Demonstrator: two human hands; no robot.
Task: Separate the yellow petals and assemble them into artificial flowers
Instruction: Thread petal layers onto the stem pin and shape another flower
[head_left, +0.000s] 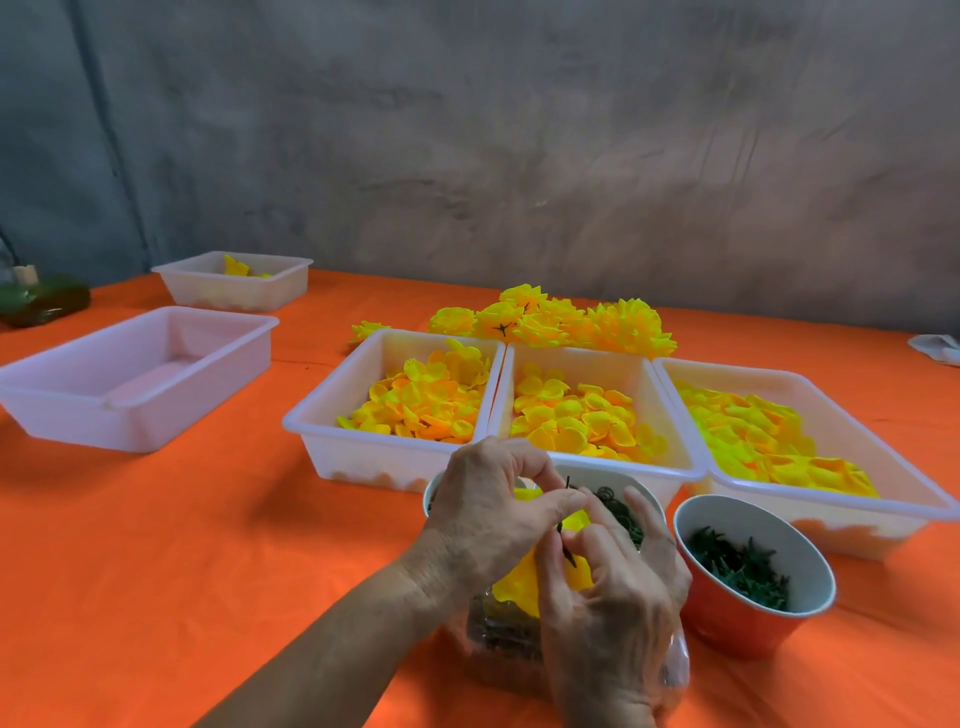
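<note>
I see three trays of yellow petals; my left hand and right hand pinch what looks like a stem through one.

The left hand and right hand cover most of a yellow flower, so its petal count cannot be told. A thin dark stem pokes out between the fingertips; its lower part is hidden. Behind the hands, a white bowl shows only part of its rim. A clear plastic bag under the right wrist is mostly covered. At the left edge, a dark green object is cut off and blurred. At the right edge, a white object is cropped.
</note>
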